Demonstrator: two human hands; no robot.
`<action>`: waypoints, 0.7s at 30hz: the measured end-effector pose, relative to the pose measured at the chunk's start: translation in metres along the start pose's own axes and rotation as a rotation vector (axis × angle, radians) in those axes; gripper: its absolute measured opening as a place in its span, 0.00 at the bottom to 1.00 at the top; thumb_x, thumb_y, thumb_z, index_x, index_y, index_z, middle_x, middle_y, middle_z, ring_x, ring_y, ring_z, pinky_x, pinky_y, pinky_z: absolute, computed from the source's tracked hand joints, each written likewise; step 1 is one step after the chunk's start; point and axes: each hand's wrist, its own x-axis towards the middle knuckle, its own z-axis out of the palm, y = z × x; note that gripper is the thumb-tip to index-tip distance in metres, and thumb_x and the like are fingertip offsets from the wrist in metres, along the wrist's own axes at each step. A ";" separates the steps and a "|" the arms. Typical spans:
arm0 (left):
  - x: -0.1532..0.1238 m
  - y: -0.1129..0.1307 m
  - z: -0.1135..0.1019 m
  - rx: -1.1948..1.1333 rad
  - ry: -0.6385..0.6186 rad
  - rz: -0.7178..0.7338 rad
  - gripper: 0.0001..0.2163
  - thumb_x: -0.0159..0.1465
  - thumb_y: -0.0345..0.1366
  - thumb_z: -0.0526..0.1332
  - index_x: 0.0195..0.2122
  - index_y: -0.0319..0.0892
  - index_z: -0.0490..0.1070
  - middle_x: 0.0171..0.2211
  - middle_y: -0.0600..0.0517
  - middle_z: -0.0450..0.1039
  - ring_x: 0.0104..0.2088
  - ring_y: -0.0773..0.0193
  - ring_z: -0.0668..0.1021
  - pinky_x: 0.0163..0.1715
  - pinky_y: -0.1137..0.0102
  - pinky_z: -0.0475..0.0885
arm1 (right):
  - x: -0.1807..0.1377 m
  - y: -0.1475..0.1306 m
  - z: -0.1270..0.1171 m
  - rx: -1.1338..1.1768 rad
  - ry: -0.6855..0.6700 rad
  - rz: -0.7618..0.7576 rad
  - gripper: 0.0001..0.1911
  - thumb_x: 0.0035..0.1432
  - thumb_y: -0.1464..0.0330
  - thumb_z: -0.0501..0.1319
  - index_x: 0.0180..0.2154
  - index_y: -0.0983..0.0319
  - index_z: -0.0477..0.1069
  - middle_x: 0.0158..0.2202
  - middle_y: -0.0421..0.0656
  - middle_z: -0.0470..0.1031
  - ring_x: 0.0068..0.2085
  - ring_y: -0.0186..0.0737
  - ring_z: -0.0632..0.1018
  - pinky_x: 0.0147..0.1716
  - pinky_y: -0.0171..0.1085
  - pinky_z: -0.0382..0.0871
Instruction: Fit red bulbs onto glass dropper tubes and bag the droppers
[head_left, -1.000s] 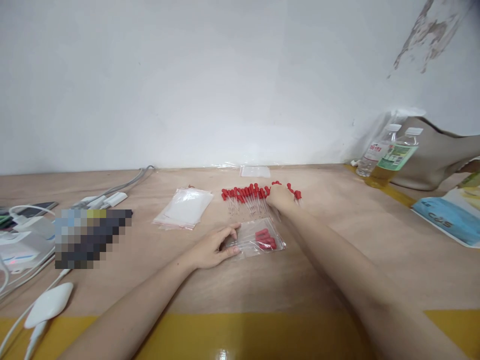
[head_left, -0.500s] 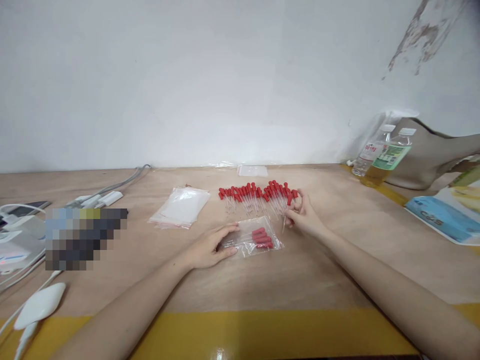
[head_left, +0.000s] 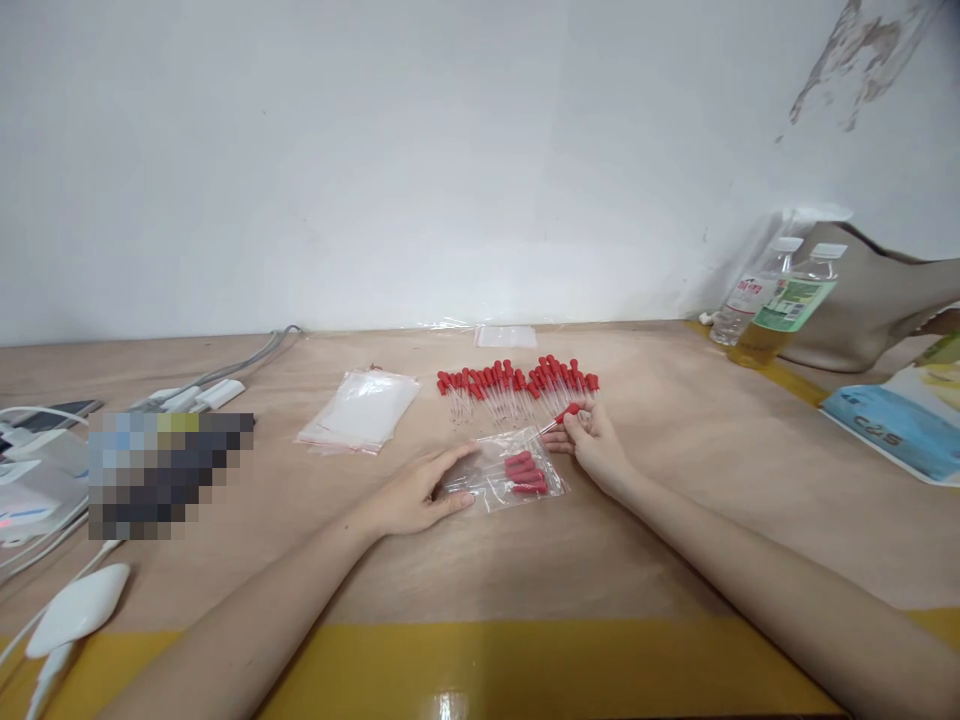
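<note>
A small clear zip bag [head_left: 504, 478] lies on the wooden table [head_left: 675, 520] with several red-bulbed droppers inside it. My left hand [head_left: 420, 490] rests on the bag's left end, fingers curled over its edge. My right hand [head_left: 592, 445] sits at the bag's right end, pinching one red-bulbed glass dropper [head_left: 564, 415] with its tip pointing left toward the bag. Behind both hands a row of several loose droppers [head_left: 517, 385] lies on the table.
A stack of empty clear bags [head_left: 361, 410] lies left of the dropper row, one more bag [head_left: 506, 336] by the wall. Cables and white devices [head_left: 71, 610] crowd the left side. Two bottles [head_left: 780, 300] and a blue packet [head_left: 885, 425] sit at right.
My right hand left the dropper row, came back toward me with one dropper, and now holds it at the bag's right end. My left hand stayed on the bag.
</note>
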 end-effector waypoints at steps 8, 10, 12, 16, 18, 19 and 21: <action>0.000 0.002 -0.002 0.002 -0.002 0.012 0.26 0.61 0.44 0.53 0.59 0.48 0.49 0.57 0.49 0.56 0.55 0.57 0.62 0.53 0.62 0.59 | -0.006 -0.006 -0.006 -0.417 -0.246 -0.092 0.13 0.42 0.63 0.64 0.30 0.63 0.65 0.15 0.31 0.62 0.17 0.27 0.65 0.17 0.27 0.58; 0.000 0.002 -0.002 0.004 0.001 0.014 0.26 0.61 0.44 0.53 0.59 0.48 0.49 0.57 0.49 0.56 0.55 0.57 0.63 0.53 0.62 0.60 | -0.005 -0.006 -0.004 -0.401 -0.276 -0.041 0.14 0.41 0.62 0.64 0.30 0.63 0.67 0.16 0.33 0.66 0.18 0.28 0.66 0.17 0.29 0.60; 0.000 0.003 -0.002 0.000 0.006 0.019 0.26 0.61 0.44 0.53 0.59 0.48 0.49 0.57 0.49 0.57 0.55 0.58 0.63 0.53 0.62 0.60 | -0.003 -0.005 -0.002 -0.341 -0.326 0.024 0.15 0.41 0.61 0.64 0.30 0.63 0.68 0.21 0.37 0.72 0.21 0.31 0.70 0.20 0.31 0.64; 0.000 0.003 -0.001 -0.011 0.009 0.037 0.25 0.61 0.44 0.53 0.59 0.47 0.49 0.57 0.48 0.57 0.54 0.57 0.63 0.52 0.61 0.60 | 0.000 -0.005 0.002 -0.343 -0.381 0.068 0.17 0.41 0.58 0.63 0.29 0.64 0.72 0.23 0.39 0.74 0.21 0.31 0.70 0.21 0.32 0.64; 0.001 0.002 -0.001 -0.008 0.010 0.045 0.26 0.61 0.44 0.53 0.59 0.47 0.49 0.57 0.48 0.56 0.54 0.57 0.63 0.52 0.61 0.60 | 0.000 -0.004 0.003 -0.365 -0.318 0.050 0.16 0.40 0.58 0.63 0.28 0.64 0.72 0.23 0.40 0.74 0.21 0.32 0.70 0.21 0.32 0.64; 0.001 0.001 0.000 -0.005 0.012 0.047 0.26 0.61 0.44 0.54 0.59 0.47 0.49 0.57 0.48 0.56 0.54 0.56 0.63 0.52 0.61 0.60 | 0.000 -0.004 0.004 -0.375 -0.267 0.031 0.15 0.39 0.59 0.64 0.26 0.64 0.71 0.23 0.40 0.74 0.21 0.32 0.71 0.21 0.33 0.64; 0.001 -0.001 0.000 -0.001 0.015 0.049 0.26 0.61 0.44 0.54 0.59 0.47 0.49 0.57 0.48 0.57 0.54 0.56 0.64 0.52 0.60 0.60 | 0.000 -0.001 0.007 -0.424 -0.171 -0.024 0.13 0.37 0.61 0.65 0.23 0.64 0.68 0.21 0.40 0.72 0.22 0.33 0.71 0.21 0.33 0.64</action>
